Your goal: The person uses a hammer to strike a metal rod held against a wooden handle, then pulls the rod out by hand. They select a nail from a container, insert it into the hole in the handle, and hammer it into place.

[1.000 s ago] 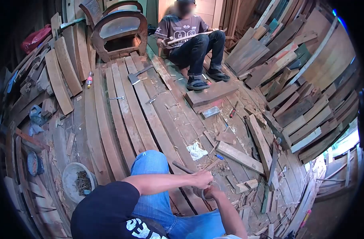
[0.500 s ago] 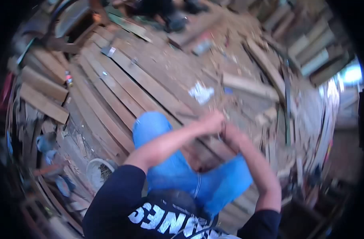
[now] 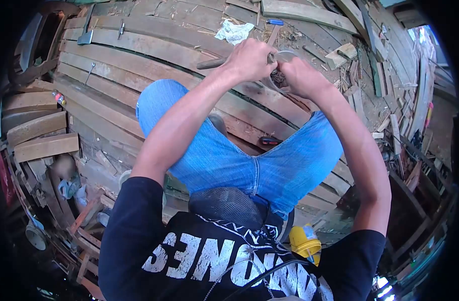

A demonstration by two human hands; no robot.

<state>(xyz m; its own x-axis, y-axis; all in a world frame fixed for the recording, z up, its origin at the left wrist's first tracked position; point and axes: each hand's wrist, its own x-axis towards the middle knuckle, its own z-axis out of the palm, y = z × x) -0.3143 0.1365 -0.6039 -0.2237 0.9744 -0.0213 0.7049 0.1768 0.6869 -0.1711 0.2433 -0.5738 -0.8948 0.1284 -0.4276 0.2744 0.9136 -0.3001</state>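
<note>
My left hand (image 3: 252,59) is closed around a tool with a dark wooden handle (image 3: 210,63) that sticks out to the left; its other end is hidden by the fingers. Close beside it, my right hand (image 3: 304,78) has its fingers curled at the rim of a clear round container (image 3: 288,53). Small dark brown pieces (image 3: 278,77) show between the hands, too small to name. Both hands are beyond my knees, above the plank floor (image 3: 159,55). A red and black tool handle (image 3: 269,141) lies between my legs.
A hatchet (image 3: 85,37), a white cloth (image 3: 234,32) and a blue-handled tool (image 3: 275,22) lie on the planks ahead. Wood blocks (image 3: 46,147) are stacked at left, near a blurred figure (image 3: 69,186), perhaps a person. A yellow plastic container (image 3: 305,242) stands by my right side.
The view has swung downward and steadied, so the hands and floor objects appear higher. The tool handle and clear container now show. The white bucket is mostly behind my left arm.
</note>
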